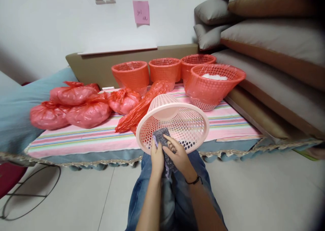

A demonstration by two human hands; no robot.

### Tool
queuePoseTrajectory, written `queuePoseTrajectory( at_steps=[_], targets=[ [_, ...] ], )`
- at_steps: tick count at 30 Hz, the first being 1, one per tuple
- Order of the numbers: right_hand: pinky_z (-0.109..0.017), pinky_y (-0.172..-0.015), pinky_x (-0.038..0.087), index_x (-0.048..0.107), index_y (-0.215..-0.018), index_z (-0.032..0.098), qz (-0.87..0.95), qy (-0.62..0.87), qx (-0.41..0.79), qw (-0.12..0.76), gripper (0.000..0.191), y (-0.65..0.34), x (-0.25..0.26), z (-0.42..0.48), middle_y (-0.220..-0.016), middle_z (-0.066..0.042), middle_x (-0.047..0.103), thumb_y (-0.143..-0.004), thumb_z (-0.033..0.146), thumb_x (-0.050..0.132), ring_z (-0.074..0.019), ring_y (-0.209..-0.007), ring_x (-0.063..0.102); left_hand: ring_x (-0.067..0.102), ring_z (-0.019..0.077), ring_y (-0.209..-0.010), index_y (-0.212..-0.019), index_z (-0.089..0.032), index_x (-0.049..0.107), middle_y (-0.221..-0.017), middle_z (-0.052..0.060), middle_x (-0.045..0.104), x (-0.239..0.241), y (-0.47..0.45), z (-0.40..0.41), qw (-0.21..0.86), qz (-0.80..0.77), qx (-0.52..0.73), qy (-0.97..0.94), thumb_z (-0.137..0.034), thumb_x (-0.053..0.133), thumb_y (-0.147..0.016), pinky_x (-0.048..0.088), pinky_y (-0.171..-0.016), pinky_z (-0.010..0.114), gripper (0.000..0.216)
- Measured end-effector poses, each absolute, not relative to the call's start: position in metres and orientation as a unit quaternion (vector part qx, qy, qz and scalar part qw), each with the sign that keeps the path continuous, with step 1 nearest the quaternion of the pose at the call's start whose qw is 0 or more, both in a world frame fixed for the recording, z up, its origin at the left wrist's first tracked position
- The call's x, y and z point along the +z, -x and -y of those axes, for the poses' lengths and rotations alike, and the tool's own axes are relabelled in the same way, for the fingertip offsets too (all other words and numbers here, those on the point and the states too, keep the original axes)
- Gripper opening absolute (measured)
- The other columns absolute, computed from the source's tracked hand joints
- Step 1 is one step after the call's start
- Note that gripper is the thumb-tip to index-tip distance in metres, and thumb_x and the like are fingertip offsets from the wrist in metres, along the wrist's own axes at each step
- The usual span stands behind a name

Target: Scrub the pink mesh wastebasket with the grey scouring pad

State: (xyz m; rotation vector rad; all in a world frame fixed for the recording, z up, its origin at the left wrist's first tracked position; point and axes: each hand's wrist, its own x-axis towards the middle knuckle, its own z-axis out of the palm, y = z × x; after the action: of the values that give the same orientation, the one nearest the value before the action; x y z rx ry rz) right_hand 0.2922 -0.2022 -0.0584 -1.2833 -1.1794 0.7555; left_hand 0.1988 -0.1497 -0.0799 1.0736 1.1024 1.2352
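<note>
A pale pink perforated basket (177, 119) lies tilted on its side at the near edge of the striped cloth, its mouth facing me. Both my hands meet at its lower rim. My left hand (156, 158) and my right hand (177, 154) are closed on a folded dark grey plastic bag (162, 138), pinching its top edge just inside the basket's mouth. The bag's lower part hangs down between my hands over my lap. A black band sits on my right wrist.
Several orange mesh baskets (213, 83) stand at the back of the striped cloth (83, 139); the nearest holds something white. Tied red plastic bags (83, 110) lie at left, a long one (142, 107) beside the pink basket. Stacked grey cushions (266, 38) rise at right. A wire ring (30, 193) lies on the floor.
</note>
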Motion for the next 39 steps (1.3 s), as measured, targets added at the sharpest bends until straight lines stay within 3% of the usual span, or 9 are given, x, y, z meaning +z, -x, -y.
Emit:
queuePoseTrajectory(
  at_steps=[6, 11, 13, 17, 20, 23, 27, 30, 39],
  targets=[
    [-0.034, -0.086, 0.05, 0.058, -0.14, 0.021, 0.518, 0.57, 0.255, 0.584, 0.047, -0.285, -0.06, 0.2, -0.109, -0.01, 0.061, -0.097, 0.037, 0.046, -0.0201, -0.094, 0.059, 0.049, 0.0259, -0.137, -0.13, -0.02, 0.061, -0.142, 0.011, 0.059, -0.065, -0.203, 0.156, 0.621, -0.387, 0.506, -0.456, -0.048, 0.059, -0.09, 0.031, -0.119, 0.041, 0.049],
    [-0.03, -0.078, 0.054, 0.061, -0.136, 0.021, 0.494, 0.542, 0.276, 0.621, 0.045, -0.293, -0.066, 0.198, -0.104, -0.008, 0.061, -0.095, 0.037, 0.052, -0.0182, -0.088, 0.062, 0.052, 0.0268, -0.134, -0.13, -0.022, 0.059, -0.139, 0.01, 0.06, -0.063, -0.202, 0.157, 0.59, -0.374, 0.526, -0.485, -0.044, 0.07, -0.082, 0.032, -0.118, 0.042, 0.054],
    [-0.032, -0.086, 0.054, 0.062, -0.133, 0.021, 0.473, 0.549, 0.251, 0.642, 0.043, -0.296, -0.066, 0.199, -0.111, -0.009, 0.061, -0.093, 0.037, 0.056, -0.0195, -0.099, 0.062, 0.05, 0.0278, -0.135, -0.128, -0.022, 0.06, -0.138, 0.01, 0.061, -0.065, -0.202, 0.157, 0.566, -0.385, 0.526, -0.505, -0.045, 0.071, -0.081, 0.031, -0.119, 0.043, 0.054],
    [-0.042, -0.117, 0.035, 0.05, -0.144, 0.024, 0.461, 0.537, 0.24, 0.665, 0.053, -0.298, -0.068, 0.2, -0.146, -0.01, 0.049, -0.094, 0.041, 0.055, -0.0234, -0.137, 0.044, 0.047, 0.0276, -0.139, -0.129, -0.022, 0.06, -0.141, 0.01, 0.059, -0.068, -0.203, 0.16, 0.527, -0.396, 0.525, -0.539, -0.049, 0.065, -0.085, 0.031, -0.119, 0.042, 0.052],
    [-0.044, -0.123, 0.023, 0.033, -0.155, 0.025, 0.446, 0.528, 0.286, 0.664, 0.069, -0.298, -0.074, 0.198, -0.159, -0.008, 0.035, -0.094, 0.048, 0.054, -0.0226, -0.148, 0.03, 0.045, 0.0269, -0.14, -0.13, -0.022, 0.06, -0.141, 0.01, 0.059, -0.07, -0.206, 0.164, 0.514, -0.405, 0.518, -0.551, -0.052, 0.056, -0.09, 0.031, -0.119, 0.042, 0.051],
    [-0.044, -0.122, 0.026, 0.037, -0.152, 0.022, 0.42, 0.539, 0.322, 0.655, 0.076, -0.3, -0.082, 0.195, -0.156, -0.01, 0.041, -0.088, 0.055, 0.06, -0.0245, -0.145, 0.035, 0.048, 0.028, -0.137, -0.124, -0.021, 0.065, -0.136, 0.012, 0.062, -0.069, -0.205, 0.163, 0.488, -0.409, 0.511, -0.578, -0.055, 0.055, -0.089, 0.033, -0.118, 0.043, 0.05],
    [-0.044, -0.107, 0.046, 0.06, -0.128, 0.019, 0.414, 0.536, 0.357, 0.643, 0.062, -0.307, -0.084, 0.196, -0.126, -0.011, 0.067, -0.078, 0.054, 0.07, -0.028, -0.119, 0.061, 0.06, 0.0276, -0.117, -0.107, -0.019, 0.07, -0.117, 0.011, 0.069, -0.06, -0.196, 0.158, 0.454, -0.371, 0.51, -0.629, -0.05, 0.064, -0.083, 0.042, -0.107, 0.043, 0.04],
    [-0.043, -0.099, 0.051, 0.066, -0.116, 0.02, 0.423, 0.535, 0.37, 0.631, 0.053, -0.312, -0.081, 0.198, -0.112, -0.008, 0.072, -0.074, 0.051, 0.076, -0.0277, -0.108, 0.065, 0.065, 0.0255, -0.101, -0.1, -0.019, 0.068, -0.102, 0.007, 0.072, -0.052, -0.193, 0.157, 0.479, -0.376, 0.505, -0.612, -0.047, 0.073, -0.075, 0.049, -0.094, 0.038, 0.037],
    [-0.044, -0.102, 0.05, 0.062, -0.127, 0.022, 0.454, 0.414, 0.607, 0.504, 0.074, -0.317, -0.089, 0.213, -0.125, -0.006, 0.069, -0.06, 0.035, 0.09, -0.0249, -0.112, 0.065, 0.063, 0.0195, -0.086, -0.092, -0.02, 0.065, -0.089, 0.002, 0.069, -0.044, -0.188, 0.158, 0.512, -0.451, 0.577, -0.449, -0.055, 0.074, -0.074, 0.048, -0.083, 0.031, 0.041]
  ],
)
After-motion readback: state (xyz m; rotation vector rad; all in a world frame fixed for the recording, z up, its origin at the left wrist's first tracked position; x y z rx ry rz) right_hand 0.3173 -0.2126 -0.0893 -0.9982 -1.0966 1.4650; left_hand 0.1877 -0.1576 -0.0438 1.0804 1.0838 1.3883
